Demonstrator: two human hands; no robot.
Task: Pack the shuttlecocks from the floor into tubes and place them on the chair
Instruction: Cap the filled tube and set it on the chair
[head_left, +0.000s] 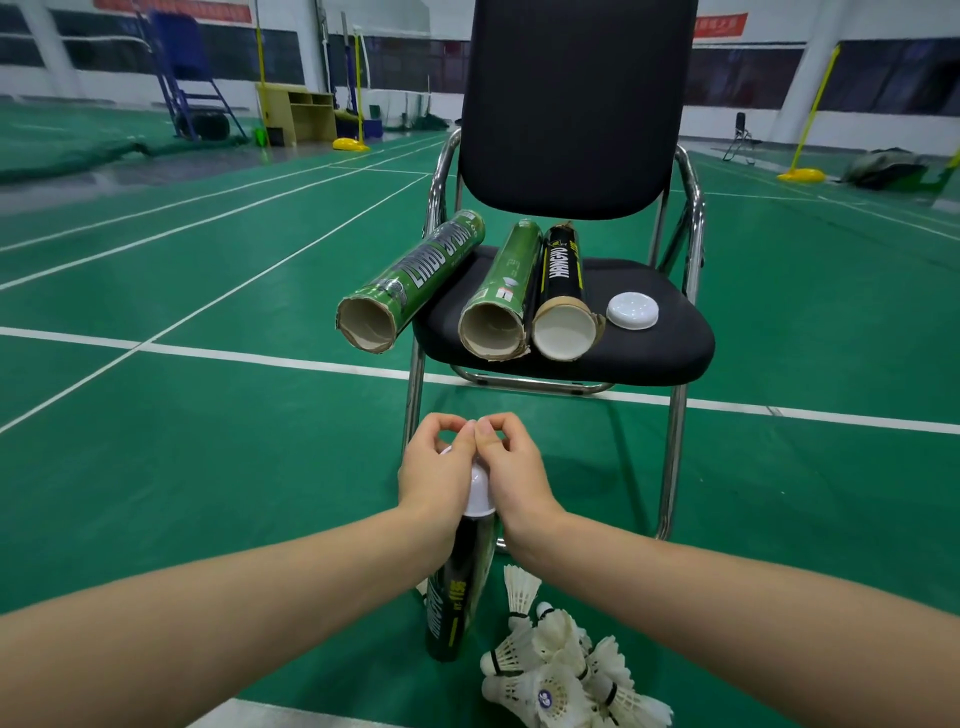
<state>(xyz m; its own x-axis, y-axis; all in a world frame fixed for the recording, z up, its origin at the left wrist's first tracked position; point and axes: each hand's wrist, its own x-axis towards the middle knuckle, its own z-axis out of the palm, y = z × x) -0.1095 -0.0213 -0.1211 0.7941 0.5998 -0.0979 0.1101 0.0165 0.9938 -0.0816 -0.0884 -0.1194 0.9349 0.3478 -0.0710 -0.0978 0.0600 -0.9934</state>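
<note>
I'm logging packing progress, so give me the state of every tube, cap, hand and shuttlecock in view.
Left green tube: open, lying on the chair, overhanging its edge.
Middle green tube: open, lying on the seat.
Black tube: open, lying on the seat.
Loose cap: off, on the seat.
Standing tube: upright on floor, white cap on.
Left hand: grips that cap.
Right hand: grips that cap.
Shuttlecocks: piled on floor, unpacked.

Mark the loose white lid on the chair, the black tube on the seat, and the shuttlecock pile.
loose white lid (632, 310), head view, centre of its top
black tube (564, 270), head view, printed side wall
shuttlecock pile (558, 670), head view, feathers mid-pile
</note>
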